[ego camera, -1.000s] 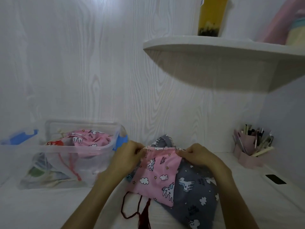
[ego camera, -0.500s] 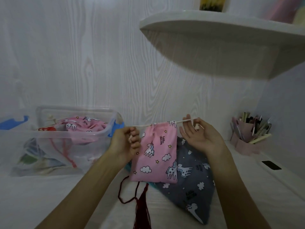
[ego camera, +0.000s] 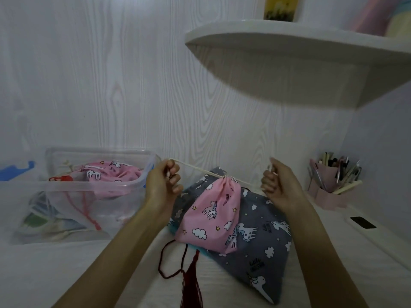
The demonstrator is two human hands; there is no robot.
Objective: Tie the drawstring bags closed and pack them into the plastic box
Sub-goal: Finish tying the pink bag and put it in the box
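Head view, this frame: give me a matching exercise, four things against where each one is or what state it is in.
Things:
1. pink unicorn bag
2. grey unicorn bag
3. dark red tassel
4. pen holder

Places or states:
A. lying flat on the white surface, under another bag
B. at the right, against the wall
C. mouth gathered, its cream cord pulled by both hands
D. on the surface near the front, between the forearms

Pairs: 1-C, 2-A, 3-D, 4-B

White wood-grain wall [ego camera: 111,85]; curved white shelf [ego camera: 289,41] upper right; dim light.
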